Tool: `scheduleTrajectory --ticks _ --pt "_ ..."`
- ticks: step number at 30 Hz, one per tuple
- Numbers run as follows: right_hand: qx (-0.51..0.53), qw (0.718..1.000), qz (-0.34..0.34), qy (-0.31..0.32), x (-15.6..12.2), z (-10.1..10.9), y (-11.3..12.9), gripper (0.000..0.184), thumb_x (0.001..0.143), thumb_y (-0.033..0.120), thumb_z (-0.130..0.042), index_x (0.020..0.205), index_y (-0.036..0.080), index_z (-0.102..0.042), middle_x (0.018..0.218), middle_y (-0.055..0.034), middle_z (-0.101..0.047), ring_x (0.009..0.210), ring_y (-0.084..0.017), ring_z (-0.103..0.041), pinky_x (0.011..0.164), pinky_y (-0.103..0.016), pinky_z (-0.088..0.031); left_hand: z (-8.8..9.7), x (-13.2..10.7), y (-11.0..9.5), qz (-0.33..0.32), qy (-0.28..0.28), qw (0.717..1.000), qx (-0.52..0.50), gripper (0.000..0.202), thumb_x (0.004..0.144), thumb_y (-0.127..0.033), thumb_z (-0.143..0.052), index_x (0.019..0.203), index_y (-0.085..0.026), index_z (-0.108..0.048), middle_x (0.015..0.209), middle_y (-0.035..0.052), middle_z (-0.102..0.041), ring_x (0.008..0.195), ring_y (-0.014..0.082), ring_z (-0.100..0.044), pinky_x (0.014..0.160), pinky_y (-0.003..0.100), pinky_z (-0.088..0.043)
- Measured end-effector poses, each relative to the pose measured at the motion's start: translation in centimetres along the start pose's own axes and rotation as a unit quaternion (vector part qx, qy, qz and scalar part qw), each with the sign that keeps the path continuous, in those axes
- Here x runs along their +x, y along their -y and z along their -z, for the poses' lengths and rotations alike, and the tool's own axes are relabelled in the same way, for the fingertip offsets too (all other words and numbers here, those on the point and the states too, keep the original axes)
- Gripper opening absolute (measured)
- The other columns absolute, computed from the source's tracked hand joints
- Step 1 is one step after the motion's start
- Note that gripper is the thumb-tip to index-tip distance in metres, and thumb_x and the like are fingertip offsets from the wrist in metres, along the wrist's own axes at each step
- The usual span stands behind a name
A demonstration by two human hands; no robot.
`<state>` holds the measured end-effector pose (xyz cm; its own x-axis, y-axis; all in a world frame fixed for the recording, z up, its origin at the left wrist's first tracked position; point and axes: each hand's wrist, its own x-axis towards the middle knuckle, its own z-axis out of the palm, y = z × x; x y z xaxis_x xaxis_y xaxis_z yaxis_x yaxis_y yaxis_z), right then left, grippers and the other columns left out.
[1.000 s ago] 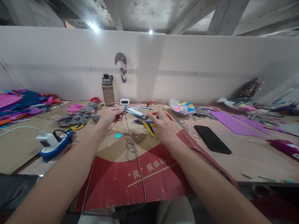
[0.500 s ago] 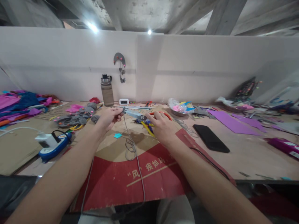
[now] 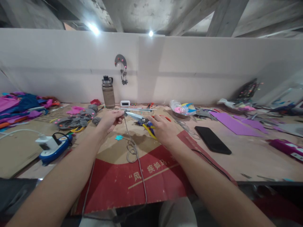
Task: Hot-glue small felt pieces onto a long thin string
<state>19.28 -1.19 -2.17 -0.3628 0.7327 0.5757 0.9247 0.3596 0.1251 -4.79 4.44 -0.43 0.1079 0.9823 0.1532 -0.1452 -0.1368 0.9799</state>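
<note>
My left hand [image 3: 113, 119] pinches a tiny grey piece [image 3: 125, 112], perhaps felt, from which a grey cord [image 3: 139, 165] hangs down. The cord loops loosely over the cardboard and runs off its front edge. In my right hand [image 3: 163, 127] is a pair of scissors [image 3: 139, 118] with red handles. Their blades point left, nearly together, and the tips are at the grey piece; whether they touch it I cannot tell. Beneath the scissors lie pliers [image 3: 149, 131] with yellow and blue handles. A small turquoise flower-shaped cutout [image 3: 119, 137] rests below my left hand.
Red and tan cardboard [image 3: 113, 189] covers the table's front. A bottle [image 3: 108, 93] and a white digital clock [image 3: 125, 103] stand at the back. To the left are a power strip [image 3: 55, 148] and grey felt pieces [image 3: 73, 121]; right, a phone [image 3: 212, 139] and purple sheets [image 3: 234, 124].
The scissor blades and handles have come closer together in my right hand. My left hand stays almost in place with the grey piece.
</note>
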Motion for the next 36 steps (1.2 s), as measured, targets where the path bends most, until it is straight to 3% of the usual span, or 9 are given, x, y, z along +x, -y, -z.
scheduleTrajectory --ticks 4,8,13,20,23,26,29,31,36 --pt "0.049 0.998 -0.047 0.011 0.1 -0.8 -0.3 0.045 0.079 0.016 -0.049 0.121 0.031 -0.051 0.102 -0.0057 -0.059 0.082 -0.017 -0.055 0.062 -0.026 -0.035 0.4 0.2 0.3 -0.022 -0.058 0.998 0.027 0.023 0.062 -0.03 -0.073 0.065 -0.01 -0.061 0.058 0.0026 -0.055 0.045 0.0052 -0.042 0.04 0.017 -0.029" --pt "0.156 0.987 -0.031 0.028 0.1 -1.3 -0.7 0.037 0.077 0.024 -0.055 0.114 0.026 -0.059 0.099 -0.0054 -0.062 0.083 -0.017 -0.057 0.066 -0.024 -0.037 1.1 0.4 0.2 -0.031 -0.113 0.993 0.009 0.019 0.063 -0.027 -0.071 0.07 -0.012 -0.061 0.062 0.0022 -0.058 0.046 0.0052 -0.044 0.042 0.017 -0.033" --pt "0.217 0.967 -0.006 0.136 -0.3 -1.2 -0.4 0.028 0.074 0.025 -0.058 0.102 0.026 -0.065 0.089 -0.0028 -0.068 0.077 -0.016 -0.06 0.066 -0.023 -0.039 1.2 0.4 -0.2 -0.069 -0.138 0.988 -0.007 0.023 0.06 -0.027 -0.074 0.075 -0.014 -0.062 0.062 -0.001 -0.055 0.051 0.0064 -0.048 0.043 0.017 -0.034" --pt "0.262 0.926 0.041 0.268 -0.7 0.6 -1.0 0.046 0.064 0.025 -0.066 0.109 0.031 -0.064 0.093 -0.0001 -0.069 0.079 -0.016 -0.061 0.066 -0.022 -0.041 0.8 0.3 -0.7 -0.063 -0.077 0.99 -0.1 0.021 0.061 -0.022 -0.074 0.074 -0.012 -0.061 0.065 -0.0007 -0.055 0.048 0.0034 -0.043 0.041 0.015 -0.031" --pt "0.3 0.903 0.059 0.303 -0.8 1.8 -1.2 0.04 0.065 0.027 -0.066 0.105 0.033 -0.066 0.089 0.0023 -0.069 0.075 -0.015 -0.06 0.065 -0.022 -0.041 0.6 0.2 -0.9 -0.048 -0.058 0.989 -0.126 0.02 0.061 -0.018 -0.073 0.075 -0.012 -0.06 0.063 -0.0014 -0.054 0.047 0.003 -0.042 0.041 0.015 -0.031" --pt "0.307 0.907 -0.007 0.288 -0.4 2.2 -1.2 0.023 0.074 0.039 -0.058 0.086 0.025 -0.072 0.074 -0.0002 -0.068 0.064 -0.014 -0.058 0.057 -0.022 -0.037 0.5 -0.1 -1.0 -0.039 -0.056 0.99 -0.127 0.022 0.06 -0.018 -0.073 0.075 -0.012 -0.059 0.064 -0.0012 -0.055 0.047 0.0031 -0.043 0.04 0.015 -0.03" --pt "0.262 0.941 -0.137 0.167 0.2 1.2 -1.3 0.041 0.084 0.047 -0.042 0.077 0.018 -0.07 0.066 -0.0041 -0.065 0.059 -0.014 -0.055 0.053 -0.024 -0.034 0.4 -0.1 -0.9 -0.036 -0.059 0.991 -0.118 0.025 0.059 -0.02 -0.075 0.076 -0.012 -0.059 0.065 -0.0013 -0.056 0.048 0.0034 -0.044 0.04 0.015 -0.031" --pt "0.234 0.949 -0.19 0.09 0.7 -0.1 -1.4 0.038 0.086 0.043 -0.041 0.08 0.016 -0.067 0.073 -0.0062 -0.066 0.063 -0.015 -0.057 0.056 -0.024 -0.035 0.3 -0.1 -0.7 -0.039 -0.065 0.991 -0.11 0.028 0.057 -0.022 -0.077 0.076 -0.012 -0.059 0.064 -0.0021 -0.055 0.048 0.0033 -0.044 0.041 0.015 -0.032" --pt "0.199 0.935 -0.199 0.218 2.1 -3.5 -0.9 0.029 0.078 0.038 -0.056 0.088 0.013 -0.066 0.079 -0.0107 -0.067 0.064 -0.015 -0.059 0.055 -0.023 -0.037 0.2 0.0 -0.3 -0.045 -0.048 0.994 -0.086 0.031 0.054 -0.027 -0.079 0.075 -0.012 -0.061 0.059 -0.0043 -0.049 0.045 0.0026 -0.04 0.039 0.015 -0.028"
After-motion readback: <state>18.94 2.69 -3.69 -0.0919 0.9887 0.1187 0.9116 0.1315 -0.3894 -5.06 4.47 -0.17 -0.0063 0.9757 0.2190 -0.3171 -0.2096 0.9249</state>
